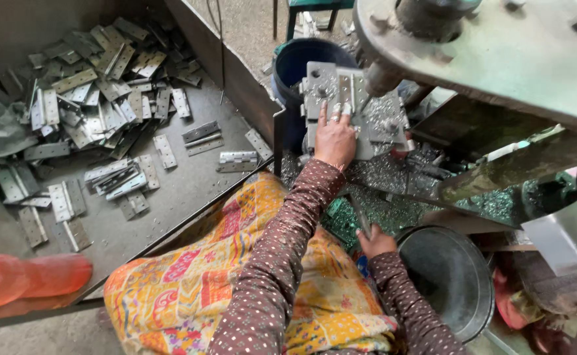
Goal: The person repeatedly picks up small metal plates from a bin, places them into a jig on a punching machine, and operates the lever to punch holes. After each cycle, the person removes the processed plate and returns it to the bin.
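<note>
Left hand (334,139) laid flat, fingers spread, on a hinge (345,92) seated on the press plate (384,121). Right hand (375,240) closed, apparently round a thin rod (361,217). Many hinges (97,98) heaped left of the grip, presumably unpressed.

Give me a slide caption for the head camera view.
Left hand presses a hinge plate on the press bed; right hand grips a lever.
</note>
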